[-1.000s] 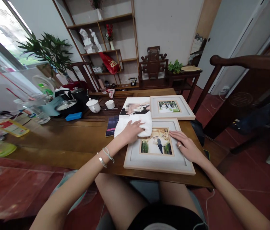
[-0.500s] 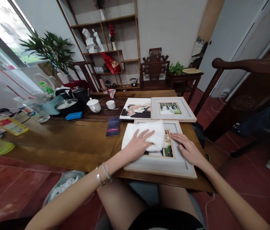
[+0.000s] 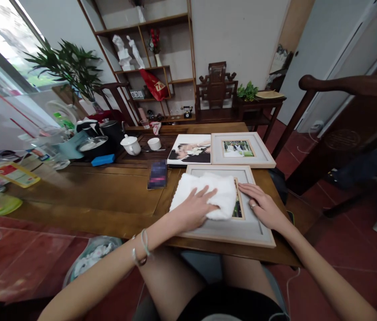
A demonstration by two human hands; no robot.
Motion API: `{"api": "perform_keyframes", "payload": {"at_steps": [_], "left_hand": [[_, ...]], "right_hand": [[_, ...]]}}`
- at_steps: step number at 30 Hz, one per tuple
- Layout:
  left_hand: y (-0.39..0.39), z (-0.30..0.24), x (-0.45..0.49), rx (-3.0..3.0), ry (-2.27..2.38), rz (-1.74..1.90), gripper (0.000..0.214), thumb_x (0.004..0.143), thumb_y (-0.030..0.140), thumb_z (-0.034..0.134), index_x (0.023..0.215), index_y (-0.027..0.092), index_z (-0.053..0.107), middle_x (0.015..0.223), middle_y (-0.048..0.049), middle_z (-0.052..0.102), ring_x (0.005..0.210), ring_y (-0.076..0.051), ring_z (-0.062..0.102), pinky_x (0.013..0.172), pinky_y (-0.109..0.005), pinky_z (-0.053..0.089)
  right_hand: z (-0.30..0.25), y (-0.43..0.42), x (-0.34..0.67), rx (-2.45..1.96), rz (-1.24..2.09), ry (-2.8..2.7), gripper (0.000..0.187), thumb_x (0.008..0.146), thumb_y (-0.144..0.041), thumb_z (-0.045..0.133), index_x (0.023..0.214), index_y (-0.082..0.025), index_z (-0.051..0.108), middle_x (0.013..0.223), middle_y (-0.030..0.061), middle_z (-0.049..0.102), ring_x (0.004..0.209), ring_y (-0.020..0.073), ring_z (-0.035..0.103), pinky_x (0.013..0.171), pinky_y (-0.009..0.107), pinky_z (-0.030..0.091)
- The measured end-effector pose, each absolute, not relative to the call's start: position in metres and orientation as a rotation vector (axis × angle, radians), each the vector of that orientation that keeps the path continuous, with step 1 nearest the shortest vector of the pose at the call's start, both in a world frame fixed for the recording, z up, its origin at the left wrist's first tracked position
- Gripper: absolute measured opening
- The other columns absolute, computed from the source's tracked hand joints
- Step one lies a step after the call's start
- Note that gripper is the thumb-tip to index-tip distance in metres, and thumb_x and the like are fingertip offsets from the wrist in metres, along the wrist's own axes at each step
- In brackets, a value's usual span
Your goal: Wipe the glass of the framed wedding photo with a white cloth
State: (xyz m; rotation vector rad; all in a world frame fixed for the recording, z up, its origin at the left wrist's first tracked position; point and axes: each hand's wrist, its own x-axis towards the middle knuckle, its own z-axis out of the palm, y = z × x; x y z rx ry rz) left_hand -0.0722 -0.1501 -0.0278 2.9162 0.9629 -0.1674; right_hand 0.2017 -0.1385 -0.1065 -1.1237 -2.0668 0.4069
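Under my left hand (image 3: 197, 209) lies a white cloth (image 3: 215, 183). The hand is flat on it with fingers spread, pressing it onto a picture frame (image 3: 222, 234) with a pale wood rim and grey mat. Most of the photo (image 3: 238, 208) inside that frame is hidden by the cloth; only its right strip shows. My right hand (image 3: 258, 203), with a ring on one finger, rests on the right part of the same frame, fingers stretched out beside the photo's edge. It holds nothing.
Behind stand a second frame (image 3: 260, 151) and a large photo print (image 3: 191, 151). Left of them lie a dark purple pixelated item (image 3: 157, 174), a lidded white cup (image 3: 130, 145), a small white cup (image 3: 154, 143) and a blue block (image 3: 103, 160). A wooden chair (image 3: 338, 89) stands at right.
My left hand has shifted slightly with the cloth, which now reaches farther right and nearer me, covering more of the photo. My right hand has stayed in place.
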Motion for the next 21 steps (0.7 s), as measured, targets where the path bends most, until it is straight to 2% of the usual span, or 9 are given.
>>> {"api": "perform_keyframes", "payload": {"at_steps": [3, 7, 11, 15, 21], "left_hand": [[-0.172, -0.022, -0.077, 2.881, 0.852, -0.136, 0.046, 0.08, 0.016, 0.059, 0.126, 0.021, 0.055, 0.153, -0.0139, 0.028, 0.141, -0.032, 0.026, 0.109, -0.052, 0.031], [-0.154, -0.032, -0.079, 2.922, 0.982, -0.055, 0.041, 0.078, 0.02, 0.06, 0.119, 0.023, 0.06, 0.154, -0.0122, 0.024, 0.142, -0.033, 0.02, 0.111, -0.06, 0.018], [-0.108, -0.044, -0.076, 2.983, 1.225, 0.064, 0.046, 0.076, 0.011, 0.056, 0.121, 0.021, 0.06, 0.157, -0.0119, 0.013, 0.144, -0.035, 0.007, 0.111, -0.064, 0.009], [-0.08, -0.046, -0.072, 2.97, 1.323, 0.044, 0.051, 0.077, 0.01, 0.055, 0.127, 0.021, 0.056, 0.157, -0.014, 0.01, 0.143, -0.039, 0.0, 0.109, -0.065, 0.012], [-0.11, -0.034, -0.072, 2.899, 1.231, -0.165, 0.057, 0.077, 0.007, 0.051, 0.132, 0.024, 0.05, 0.156, -0.0133, 0.017, 0.143, -0.038, 0.009, 0.108, -0.065, 0.019]], "right_hand": [[-0.107, -0.139, 0.202, -1.122, 0.396, -2.069, 0.054, 0.076, -0.008, 0.042, 0.125, -0.021, 0.06, 0.131, 0.0094, 0.06, 0.125, 0.0269, 0.05, 0.108, 0.056, 0.037], [-0.107, -0.139, 0.202, -1.121, 0.391, -2.08, 0.054, 0.077, -0.008, 0.041, 0.126, -0.019, 0.059, 0.13, 0.0109, 0.06, 0.125, 0.0272, 0.05, 0.107, 0.056, 0.038], [-0.107, -0.139, 0.202, -1.13, 0.391, -2.069, 0.05, 0.08, -0.012, 0.041, 0.126, -0.02, 0.059, 0.13, 0.0105, 0.061, 0.124, 0.0272, 0.051, 0.107, 0.056, 0.039], [-0.107, -0.14, 0.202, -1.148, 0.401, -2.059, 0.051, 0.08, -0.011, 0.042, 0.126, -0.022, 0.06, 0.13, 0.0092, 0.06, 0.124, 0.0266, 0.052, 0.107, 0.056, 0.038], [-0.107, -0.138, 0.201, -1.142, 0.422, -2.053, 0.05, 0.08, -0.013, 0.042, 0.126, -0.022, 0.059, 0.13, 0.0088, 0.061, 0.125, 0.027, 0.051, 0.107, 0.056, 0.038]]}}
